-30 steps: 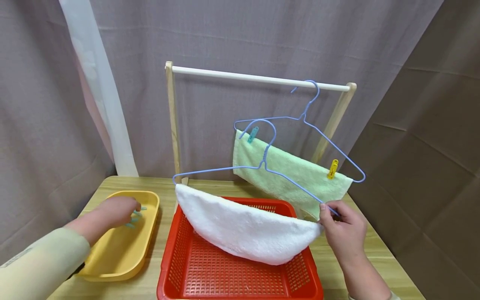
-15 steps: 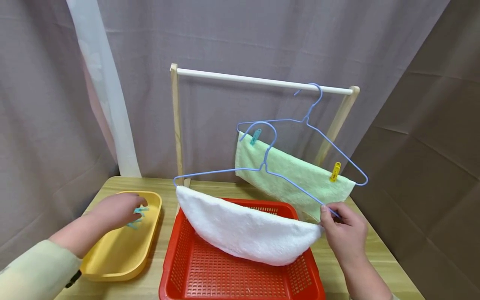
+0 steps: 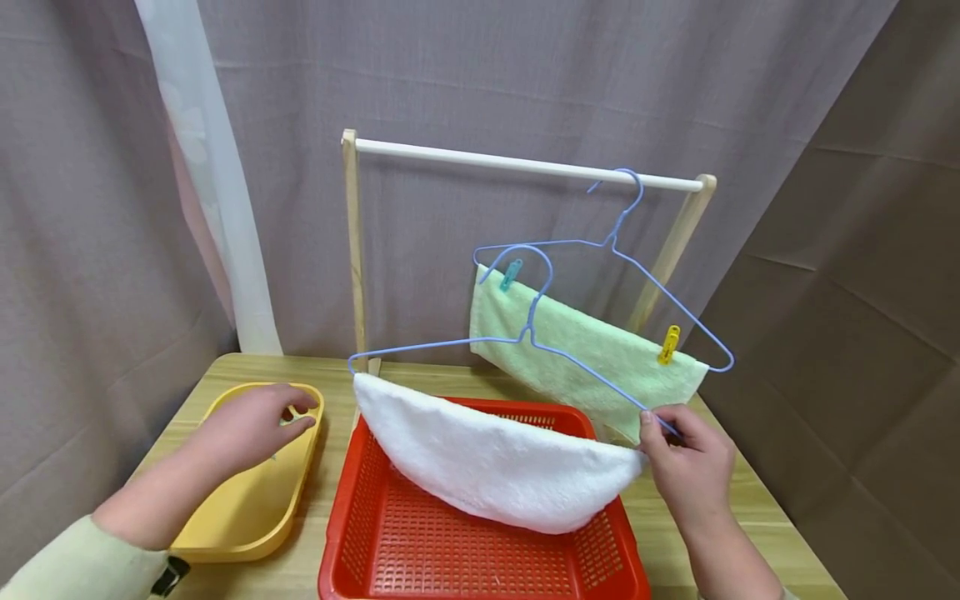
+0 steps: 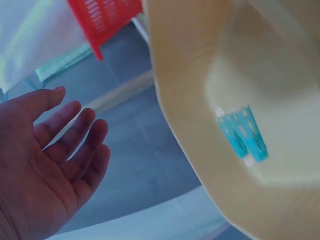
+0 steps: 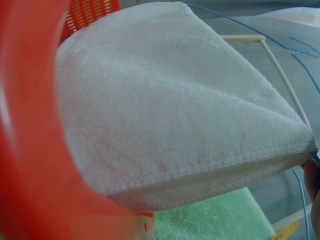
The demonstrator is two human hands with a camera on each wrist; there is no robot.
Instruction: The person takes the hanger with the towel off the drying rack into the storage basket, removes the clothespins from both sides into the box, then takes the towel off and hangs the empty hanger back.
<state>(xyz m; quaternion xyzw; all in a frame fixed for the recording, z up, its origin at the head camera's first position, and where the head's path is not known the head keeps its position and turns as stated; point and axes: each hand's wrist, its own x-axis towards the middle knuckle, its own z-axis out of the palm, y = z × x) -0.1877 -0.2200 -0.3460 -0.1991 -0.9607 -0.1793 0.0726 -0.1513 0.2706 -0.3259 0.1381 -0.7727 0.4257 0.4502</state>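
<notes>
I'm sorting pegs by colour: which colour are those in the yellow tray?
Turquoise; the pegs show best in the left wrist view.

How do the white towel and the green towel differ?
The white towel shows no pegs; the green towel bears a teal peg and a yellow peg. The white towel's hanger is held by the right hand; the green towel's hanger hooks over the rail. Both drape over blue hangers.

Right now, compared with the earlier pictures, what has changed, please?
The left hand has moved over the yellow tray towards its right rim, and now hides most of the teal pegs from the head view. It holds nothing visible. The right hand still grips the blue hanger with the white towel; the green towel hangs as before.
</notes>
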